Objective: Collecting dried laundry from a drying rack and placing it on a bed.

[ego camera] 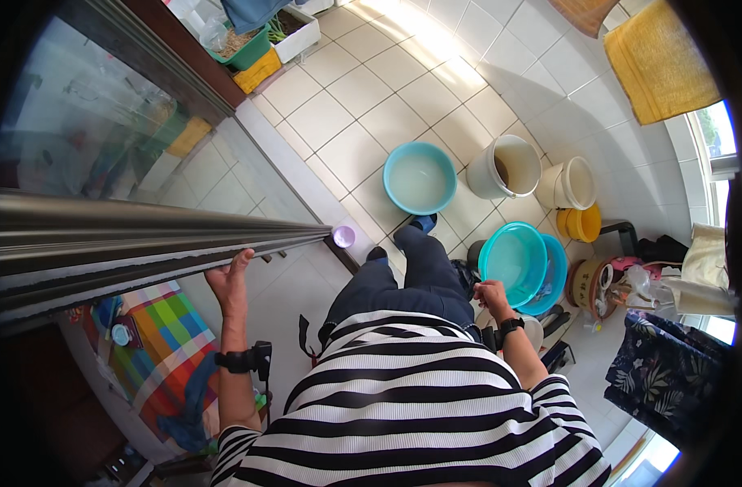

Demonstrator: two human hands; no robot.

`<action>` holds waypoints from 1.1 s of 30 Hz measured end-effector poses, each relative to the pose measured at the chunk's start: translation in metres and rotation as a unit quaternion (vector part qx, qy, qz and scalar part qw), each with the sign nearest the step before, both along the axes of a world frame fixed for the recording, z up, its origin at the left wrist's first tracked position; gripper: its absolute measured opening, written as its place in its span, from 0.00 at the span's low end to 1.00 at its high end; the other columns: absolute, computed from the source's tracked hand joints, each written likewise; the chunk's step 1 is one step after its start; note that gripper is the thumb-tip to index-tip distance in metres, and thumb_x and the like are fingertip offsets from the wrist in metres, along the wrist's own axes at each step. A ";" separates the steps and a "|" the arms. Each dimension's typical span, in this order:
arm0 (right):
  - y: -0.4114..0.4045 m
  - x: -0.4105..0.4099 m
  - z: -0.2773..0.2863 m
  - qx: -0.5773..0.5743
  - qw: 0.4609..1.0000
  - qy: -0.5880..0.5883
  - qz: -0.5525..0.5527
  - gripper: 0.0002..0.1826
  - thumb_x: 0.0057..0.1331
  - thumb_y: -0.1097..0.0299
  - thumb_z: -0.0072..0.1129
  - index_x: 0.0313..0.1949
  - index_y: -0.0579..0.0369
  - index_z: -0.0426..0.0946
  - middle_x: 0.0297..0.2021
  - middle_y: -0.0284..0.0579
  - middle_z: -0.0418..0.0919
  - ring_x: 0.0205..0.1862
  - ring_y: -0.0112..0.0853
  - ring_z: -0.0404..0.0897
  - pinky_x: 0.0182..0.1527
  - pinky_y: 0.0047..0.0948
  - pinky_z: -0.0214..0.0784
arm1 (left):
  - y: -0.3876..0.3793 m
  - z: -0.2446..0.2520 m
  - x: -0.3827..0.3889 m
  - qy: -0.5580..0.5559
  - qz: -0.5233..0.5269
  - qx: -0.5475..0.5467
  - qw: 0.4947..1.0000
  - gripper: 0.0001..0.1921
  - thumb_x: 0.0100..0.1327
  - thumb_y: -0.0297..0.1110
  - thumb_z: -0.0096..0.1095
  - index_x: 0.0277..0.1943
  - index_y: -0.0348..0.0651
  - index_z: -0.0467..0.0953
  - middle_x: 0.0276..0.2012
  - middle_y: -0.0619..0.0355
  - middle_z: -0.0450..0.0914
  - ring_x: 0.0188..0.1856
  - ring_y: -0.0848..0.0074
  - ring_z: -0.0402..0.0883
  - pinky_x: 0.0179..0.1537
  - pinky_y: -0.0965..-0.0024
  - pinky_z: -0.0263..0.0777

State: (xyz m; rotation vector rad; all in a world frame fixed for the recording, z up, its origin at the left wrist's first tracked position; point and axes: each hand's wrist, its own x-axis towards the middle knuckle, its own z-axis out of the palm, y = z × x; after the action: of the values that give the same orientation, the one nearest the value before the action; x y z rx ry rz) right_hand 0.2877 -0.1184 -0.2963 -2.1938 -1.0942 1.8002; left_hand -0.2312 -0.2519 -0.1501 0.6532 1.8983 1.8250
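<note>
My left hand (228,283) is on the edge of a metal-framed glass sliding door (164,234), with the thumb raised along the frame and the other fingers partly hidden. My right hand (491,297) hangs at my right side, fingers curled, with nothing visible in it. Closest to it is a teal plastic basin (512,263), resting over a blue basin (553,274). On the floor ahead of my feet stands a light-blue basin (420,178) of cloudy liquid. A small purple bowl (343,237) sits by the door's end, on the threshold.
To the right stand a white bucket (506,165), a cream bucket (575,182), a yellow bucket (583,223) and a brown pot (584,283) bearing writing. Planters (295,33) line the far left. Behind the door is a table with a checked cloth (170,322). A yellow towel (663,61) hangs at right.
</note>
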 end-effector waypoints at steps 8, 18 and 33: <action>-0.001 -0.006 -0.003 -0.010 1.000 -0.008 -0.016 0.08 0.56 0.69 0.55 0.25 0.60 0.75 0.16 0.42 0.74 0.13 0.25 0.66 0.15 0.24 0.58 | -0.001 0.002 -0.001 -0.001 -0.009 0.014 1.000 0.27 0.48 0.27 0.74 0.51 0.31 0.69 0.45 0.57 0.74 0.45 0.77 0.73 0.49 0.77 0.67; 0.010 -0.008 -0.011 0.020 1.000 0.004 0.016 0.08 0.57 0.69 0.54 0.25 0.61 0.75 0.16 0.41 0.73 0.14 0.24 0.66 0.15 0.24 0.57 | 0.003 0.010 0.006 0.026 -0.013 0.020 0.999 0.26 0.51 0.31 0.72 0.51 0.32 0.69 0.44 0.58 0.73 0.46 0.77 0.71 0.51 0.78 0.63; -0.022 0.010 -0.020 -0.004 1.000 -0.008 -0.002 0.09 0.59 0.67 0.55 0.28 0.61 0.76 0.17 0.42 0.76 0.14 0.25 0.69 0.16 0.23 0.62 | -0.008 -0.005 -0.008 0.063 0.003 -0.071 0.995 0.17 0.52 0.35 0.72 0.39 0.29 0.76 0.39 0.60 0.77 0.37 0.81 0.71 0.44 0.78 0.65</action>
State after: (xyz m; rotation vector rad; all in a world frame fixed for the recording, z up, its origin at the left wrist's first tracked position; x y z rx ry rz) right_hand 0.2980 -0.1403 -0.3165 -2.2163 -1.0862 1.7928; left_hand -0.2394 -0.2595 -0.1549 0.7299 2.0918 1.6676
